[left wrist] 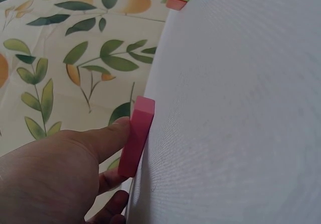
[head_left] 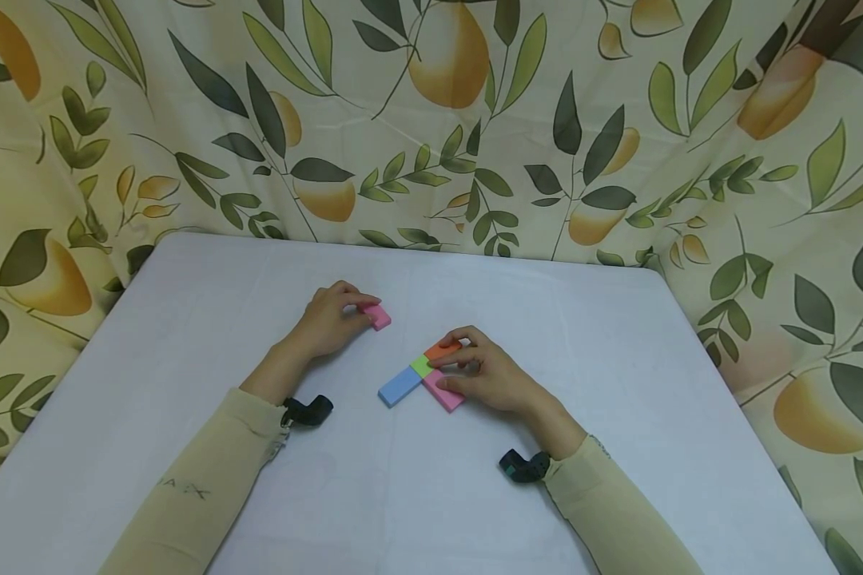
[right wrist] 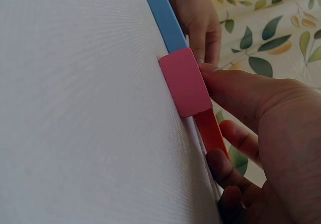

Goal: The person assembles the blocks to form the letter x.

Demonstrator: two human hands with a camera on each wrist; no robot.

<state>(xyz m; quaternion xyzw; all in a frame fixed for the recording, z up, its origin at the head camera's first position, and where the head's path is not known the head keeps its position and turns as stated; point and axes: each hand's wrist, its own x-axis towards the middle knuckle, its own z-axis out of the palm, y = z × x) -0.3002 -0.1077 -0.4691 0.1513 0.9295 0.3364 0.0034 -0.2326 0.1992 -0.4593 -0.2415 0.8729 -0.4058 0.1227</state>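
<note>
My left hand (head_left: pixel 328 321) pinches a small pink block (head_left: pixel 379 317) between thumb and fingers, at the far middle of the table. The same block (left wrist: pixel 137 136) shows edge-on in the left wrist view. To the right, my right hand (head_left: pixel 495 374) curls over a group of touching blocks. Blue (head_left: pixel 400 387), green (head_left: pixel 420 366) and orange (head_left: pixel 439 350) blocks run in a slanted line, and a second pink block (head_left: pixel 443 396) juts toward me beside the green one. The right thumb touches this pink block (right wrist: pixel 185 83); its fingers reach the green and orange blocks, partly hiding them.
A white cloth covers the table (head_left: pixel 345 495). Behind it and along its sides hangs a curtain (head_left: pixel 431 160) printed with fruit and leaves. Black wrist cameras (head_left: pixel 309 411) stick out from both beige sleeves (head_left: pixel 201 479) just above the tabletop.
</note>
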